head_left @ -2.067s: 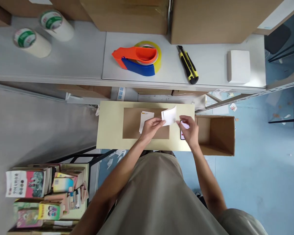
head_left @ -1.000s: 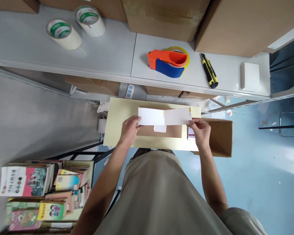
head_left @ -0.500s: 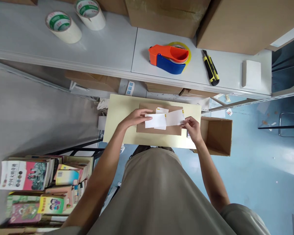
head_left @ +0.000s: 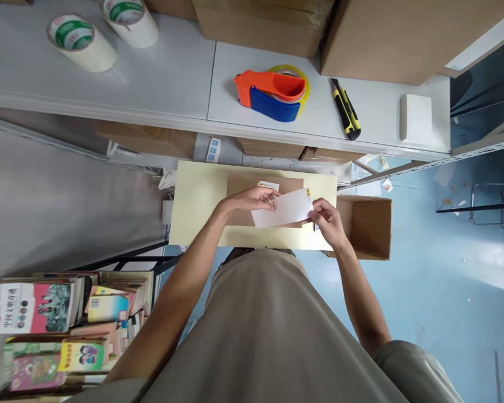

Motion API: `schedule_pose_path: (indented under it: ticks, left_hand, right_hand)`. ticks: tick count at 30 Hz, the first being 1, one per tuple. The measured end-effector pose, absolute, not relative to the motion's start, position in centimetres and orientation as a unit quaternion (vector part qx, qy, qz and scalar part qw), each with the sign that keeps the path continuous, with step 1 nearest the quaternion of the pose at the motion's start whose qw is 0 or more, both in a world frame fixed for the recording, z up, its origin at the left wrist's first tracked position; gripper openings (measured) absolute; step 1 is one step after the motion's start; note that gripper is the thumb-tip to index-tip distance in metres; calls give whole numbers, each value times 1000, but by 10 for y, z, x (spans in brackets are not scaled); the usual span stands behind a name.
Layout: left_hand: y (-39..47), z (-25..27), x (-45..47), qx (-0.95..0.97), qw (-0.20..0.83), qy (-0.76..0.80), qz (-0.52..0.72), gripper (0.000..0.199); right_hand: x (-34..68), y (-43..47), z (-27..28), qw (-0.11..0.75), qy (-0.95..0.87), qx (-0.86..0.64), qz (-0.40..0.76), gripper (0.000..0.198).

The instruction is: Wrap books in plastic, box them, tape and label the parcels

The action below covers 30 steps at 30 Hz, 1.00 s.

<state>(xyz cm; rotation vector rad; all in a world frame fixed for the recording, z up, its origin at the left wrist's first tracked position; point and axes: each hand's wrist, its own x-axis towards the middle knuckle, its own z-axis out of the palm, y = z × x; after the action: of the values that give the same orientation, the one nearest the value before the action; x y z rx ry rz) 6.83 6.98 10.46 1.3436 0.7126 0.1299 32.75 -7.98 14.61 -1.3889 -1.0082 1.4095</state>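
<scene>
Head view: right hand [head_left: 327, 220] pinches one end of a white slip [head_left: 289, 208] over cardboard [head_left: 292, 183] on the surface [head_left: 197, 201]; left hand [head_left: 252, 198] overlaps it, grip unclear. Probably positioning paper; next needs a light touch.

Two hands [head_left: 328, 221], two white rolls [head_left: 96, 53]

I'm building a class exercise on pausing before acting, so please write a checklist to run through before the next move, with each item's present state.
1. Right hand pinching the white sheet at its right end: ok.
2. Left hand gripping the sheet: cannot tell; its fingers overlap the left part.
3. Second slip on the cardboard fully visible: not ok; the left hand hides part.
4. Cutter away from both hands, on the shelf: ok.
5. Box beside the table, opening uncovered: ok.
</scene>
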Motion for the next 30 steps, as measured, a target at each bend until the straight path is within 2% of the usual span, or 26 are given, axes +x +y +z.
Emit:
schedule_pose_path:
  ticks: [3,7,10,13,16,20,23,30]
  left_hand:
    - [70,118,73,612,731,294,72,39]
    - [70,124,70,629,697,331,94,44]
    - [70,127,67,656,665,347,79,45]
    - [69,136,71,688,635,345,72,39]
    - [64,152,79,708,622,329,61,33]
    - [54,172,81,714,618,325,49,26]
    - [47,183,75,713,629,308,41,25]
    - [36,197,68,723,629,283,32,27]
  right_hand:
    - [340,-80,144,445,-398,-582,553,53]
    - [361,-83,133,433,-384,-616,534,50]
    - [373,-82,130,374,-423,-646,514,44]
    - [367,-73,139,347,-515,-685,381,42]
    - [345,-57,158,322,-634,-636,298,52]
    - [322,-41,182,210,-727,-523,393,23]
    - [320,-39,193,169,-727,-497,442,30]
    - [316,-37,207,166,-717,-434,520,33]
